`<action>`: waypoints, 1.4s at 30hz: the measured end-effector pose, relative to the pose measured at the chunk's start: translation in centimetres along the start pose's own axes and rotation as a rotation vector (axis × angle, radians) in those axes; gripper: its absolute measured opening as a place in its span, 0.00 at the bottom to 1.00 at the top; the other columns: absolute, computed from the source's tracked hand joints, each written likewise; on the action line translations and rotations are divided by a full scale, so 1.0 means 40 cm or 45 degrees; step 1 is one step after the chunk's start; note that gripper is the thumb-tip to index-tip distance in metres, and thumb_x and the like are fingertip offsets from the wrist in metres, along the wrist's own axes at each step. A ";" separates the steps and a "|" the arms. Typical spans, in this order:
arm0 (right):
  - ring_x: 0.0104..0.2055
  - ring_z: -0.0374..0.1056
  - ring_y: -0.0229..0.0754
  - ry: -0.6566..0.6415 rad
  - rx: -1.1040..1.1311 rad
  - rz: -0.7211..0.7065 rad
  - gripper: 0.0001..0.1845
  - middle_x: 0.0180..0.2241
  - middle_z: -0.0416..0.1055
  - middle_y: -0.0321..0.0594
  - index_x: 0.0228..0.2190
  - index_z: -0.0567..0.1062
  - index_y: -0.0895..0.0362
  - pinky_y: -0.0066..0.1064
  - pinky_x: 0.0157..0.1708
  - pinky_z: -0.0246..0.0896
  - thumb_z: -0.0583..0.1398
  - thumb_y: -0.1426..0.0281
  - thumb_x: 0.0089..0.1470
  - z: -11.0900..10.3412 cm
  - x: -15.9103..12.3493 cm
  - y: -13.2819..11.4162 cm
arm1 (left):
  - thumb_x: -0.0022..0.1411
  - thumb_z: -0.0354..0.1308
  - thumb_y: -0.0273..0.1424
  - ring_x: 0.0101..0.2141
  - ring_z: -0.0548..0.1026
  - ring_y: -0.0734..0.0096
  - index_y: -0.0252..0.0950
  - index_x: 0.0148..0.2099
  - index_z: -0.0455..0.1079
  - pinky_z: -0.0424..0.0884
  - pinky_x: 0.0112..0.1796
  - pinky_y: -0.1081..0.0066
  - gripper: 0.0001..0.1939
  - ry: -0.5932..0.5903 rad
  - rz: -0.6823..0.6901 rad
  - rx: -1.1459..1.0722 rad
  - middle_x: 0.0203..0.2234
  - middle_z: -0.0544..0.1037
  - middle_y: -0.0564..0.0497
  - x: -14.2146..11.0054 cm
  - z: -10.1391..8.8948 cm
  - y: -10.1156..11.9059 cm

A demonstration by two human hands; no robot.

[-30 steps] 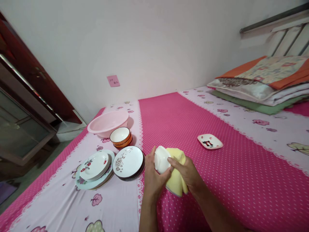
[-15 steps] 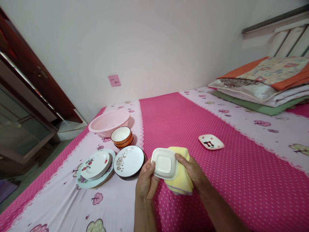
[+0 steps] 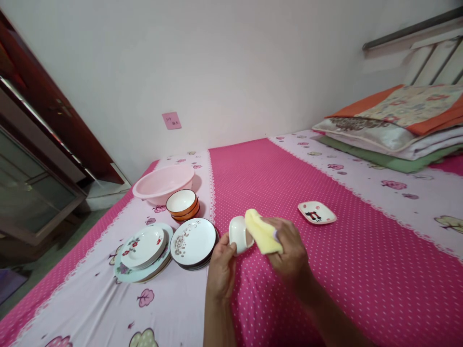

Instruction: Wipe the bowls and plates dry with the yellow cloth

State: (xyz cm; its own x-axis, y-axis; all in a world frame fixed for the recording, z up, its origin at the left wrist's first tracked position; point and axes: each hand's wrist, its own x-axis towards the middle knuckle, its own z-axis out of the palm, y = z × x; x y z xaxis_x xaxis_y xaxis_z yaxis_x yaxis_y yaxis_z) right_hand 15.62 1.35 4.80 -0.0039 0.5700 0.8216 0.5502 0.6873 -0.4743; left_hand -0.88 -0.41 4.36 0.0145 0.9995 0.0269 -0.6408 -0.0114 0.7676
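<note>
My left hand grips a small white square dish by its near left edge, thumb on the outside. The dish is tilted, its side turned towards me. In my right hand is a folded yellow cloth, bunched between the fingers close to the dish's right side; whether cloth and dish touch I cannot tell. On the pink cover to the right lies another small square dish with a black cat picture and red marks.
To the left stand a stack of flowered plates, dark-rimmed plates, orange bowls and a pink basin. Folded bedding is piled at the far right. A white wall rises behind the bed.
The dish has turned from showing its flat underside to being tilted on its side. My right hand has come off its rim, and the cloth is now raised beside it.
</note>
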 end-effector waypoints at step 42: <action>0.57 0.72 0.51 -0.190 0.324 0.387 0.28 0.52 0.75 0.47 0.56 0.72 0.55 0.45 0.58 0.69 0.56 0.78 0.54 0.078 -0.054 -0.002 | 0.77 0.46 0.26 0.66 0.69 0.57 0.37 0.74 0.58 0.62 0.67 0.54 0.27 0.402 0.059 -0.766 0.64 0.75 0.42 0.030 0.009 0.006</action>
State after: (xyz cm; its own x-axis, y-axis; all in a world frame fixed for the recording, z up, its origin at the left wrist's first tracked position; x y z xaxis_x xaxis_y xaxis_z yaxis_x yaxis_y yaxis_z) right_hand 12.98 1.47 2.10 -0.0042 0.8101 0.5862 0.3215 0.5562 -0.7664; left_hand -0.75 0.78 4.79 -0.1895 0.9598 -0.2072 -0.9520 -0.1279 0.2780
